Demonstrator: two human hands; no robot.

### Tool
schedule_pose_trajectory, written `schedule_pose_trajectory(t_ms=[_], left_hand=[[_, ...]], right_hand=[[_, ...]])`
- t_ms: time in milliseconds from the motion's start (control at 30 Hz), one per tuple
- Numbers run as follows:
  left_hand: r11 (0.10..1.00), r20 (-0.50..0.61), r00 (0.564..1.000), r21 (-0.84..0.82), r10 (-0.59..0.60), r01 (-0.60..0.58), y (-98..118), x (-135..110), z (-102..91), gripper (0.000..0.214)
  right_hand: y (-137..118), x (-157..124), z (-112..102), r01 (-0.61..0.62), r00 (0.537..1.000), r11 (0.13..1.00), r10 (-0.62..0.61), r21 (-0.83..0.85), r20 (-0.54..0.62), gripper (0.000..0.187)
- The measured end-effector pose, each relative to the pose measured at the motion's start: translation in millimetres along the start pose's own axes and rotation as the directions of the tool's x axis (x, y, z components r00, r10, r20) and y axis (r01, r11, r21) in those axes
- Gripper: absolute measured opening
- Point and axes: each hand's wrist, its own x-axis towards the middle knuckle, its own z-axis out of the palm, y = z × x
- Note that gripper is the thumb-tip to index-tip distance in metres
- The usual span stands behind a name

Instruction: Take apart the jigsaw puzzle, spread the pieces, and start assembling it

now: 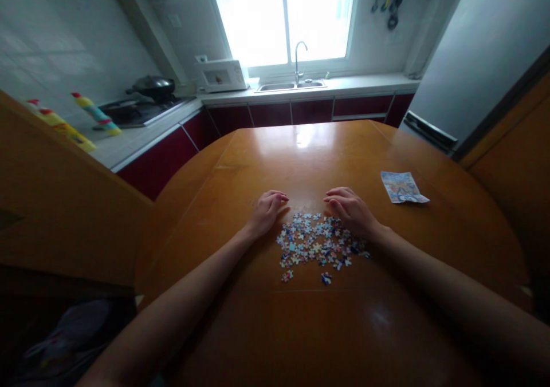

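Loose jigsaw puzzle pieces (315,247), mostly pale blue with some dark blue and yellow, lie spread in a patch on the wooden table. A small cluster (287,275) and a darker one (326,279) sit apart at the near side. My left hand (267,210) rests at the upper left edge of the patch, its fingers loosely bent and holding nothing. Over the upper right edge lies my right hand (349,208), fingers slightly curved and apart from the thumb, partly covering some pieces. A creased printed sheet (403,187) lies to the right of it.
The oval wooden table (240,169) fills the middle. Beyond it stand a counter with a sink (275,87), a faucet (296,60) and a white microwave (221,76). A wok (154,87) and yellow bottles (97,114) are at left, a fridge (476,49) at right.
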Motion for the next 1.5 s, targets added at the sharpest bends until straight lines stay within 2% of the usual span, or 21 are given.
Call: schedule_pose_trajectory(t_ms=[67, 133, 267, 367, 467, 567, 667, 733, 767, 833, 900, 967, 1033, 1267, 1367, 1500], left_hand=[[0.997, 0.011, 0.998, -0.047, -0.061, 0.062, -2, 2, 1.1, 0.042], [0.984, 0.034, 0.987, -0.085, -0.155, 0.157, -3, 8, 1.2, 0.037], [0.961, 0.081, 0.965, -0.102, -0.250, 0.257, -4, 28, -0.4, 0.023], [0.950, 0.059, 0.958, -0.121, -0.281, 0.286, -2, 46, 3.3, 0.017], [0.941, -0.023, 0.954, -0.173, -0.298, 0.290, 1, 55, 13.9, 0.023], [0.940, -0.115, 0.965, -0.280, -0.234, 0.195, 4, 53, 23.8, 0.030], [0.911, -0.067, 0.987, -0.398, -0.149, 0.110, 7, 48, 26.2, 0.027], [0.891, -0.064, 0.985, -0.438, -0.161, 0.117, 8, 46, 24.6, 0.025], [0.885, -0.069, 0.982, -0.447, -0.177, 0.128, 8, 46, 23.5, 0.025], [0.879, -0.069, 0.977, -0.453, -0.203, 0.151, 9, 46, 21.8, 0.024], [0.877, -0.057, 0.975, -0.452, -0.214, 0.166, 9, 47, 21.1, 0.024], [0.877, -0.047, 0.976, -0.449, -0.214, 0.171, 9, 47, 21.1, 0.025], [0.880, -0.047, 0.976, -0.444, -0.213, 0.171, 9, 47, 21.2, 0.024], [0.884, -0.052, 0.973, -0.431, -0.225, 0.181, 11, 46, 20.6, 0.023], [0.887, -0.052, 0.975, -0.428, -0.217, 0.175, 10, 46, 21.4, 0.023], [0.891, -0.058, 0.976, -0.423, -0.210, 0.166, 9, 47, 22.4, 0.022]], right_hand=[[16, 11, 2, -0.102, 0.991, 0.994, 0.106, 0.043, -0.084, 0.043], [33, 24, 5, -0.223, 0.957, 0.968, 0.239, 0.112, -0.165, 0.045], [56, 46, 11, -0.464, 0.819, 0.848, 0.521, 0.257, -0.241, 0.049], [61, 52, 15, -0.562, 0.741, 0.788, 0.614, 0.251, -0.271, 0.046], [61, 50, 17, -0.566, 0.741, 0.786, 0.617, 0.249, -0.265, 0.043], [60, 46, 16, -0.514, 0.768, 0.802, 0.589, 0.305, -0.252, 0.042], [57, 46, 15, -0.486, 0.757, 0.802, 0.585, 0.348, -0.291, 0.043], [54, 47, 13, -0.472, 0.740, 0.800, 0.588, 0.371, -0.328, 0.042], [53, 48, 11, -0.463, 0.746, 0.803, 0.582, 0.375, -0.324, 0.038], [50, 47, 5, -0.449, 0.813, 0.820, 0.540, 0.356, -0.218, 0.027], [47, 44, -3, -0.428, 0.896, 0.846, 0.443, 0.317, 0.028, 0.020], [42, 39, -12, -0.390, 0.908, 0.874, 0.313, 0.291, 0.278, 0.019], [37, 34, -21, -0.341, 0.888, 0.900, 0.213, 0.272, 0.407, 0.018], [22, 33, -36, -0.183, 0.859, 0.978, 0.108, 0.104, 0.501, 0.017], [24, 35, -38, -0.146, 0.841, 0.984, 0.071, 0.099, 0.536, 0.016], [28, 38, -42, -0.158, 0.818, 0.977, 0.051, 0.139, 0.573, 0.015]])
